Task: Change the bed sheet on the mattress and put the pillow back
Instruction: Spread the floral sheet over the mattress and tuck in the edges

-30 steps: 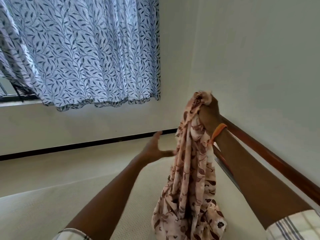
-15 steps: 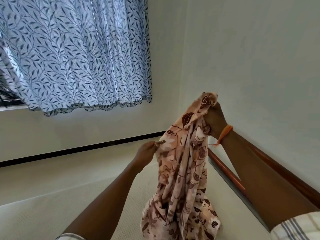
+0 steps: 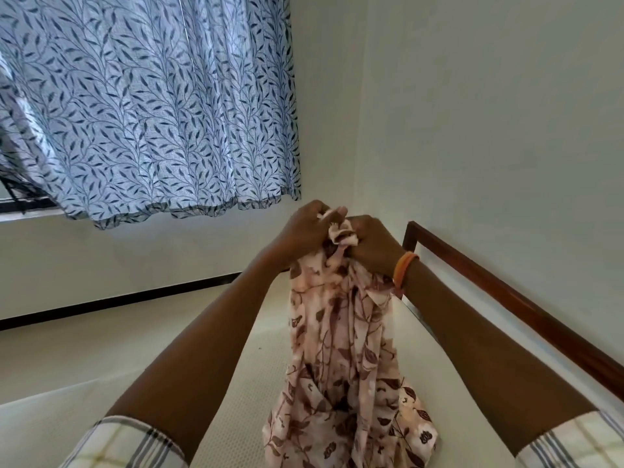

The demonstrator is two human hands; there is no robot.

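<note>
The left hand (image 3: 305, 228), which reached open toward the cloth a second ago, has come up beside the right hand (image 3: 373, 246), and both now pinch the top of the floral bed sheet (image 3: 341, 349) with curled fingers; I judge the person is hunting for an edge or corner before spreading it. The sheet hangs bunched in long folds, cream with brown leaves, its lower end heaped on the bare mattress (image 3: 229, 383) beside the wooden bed rail (image 3: 506, 295).
</note>
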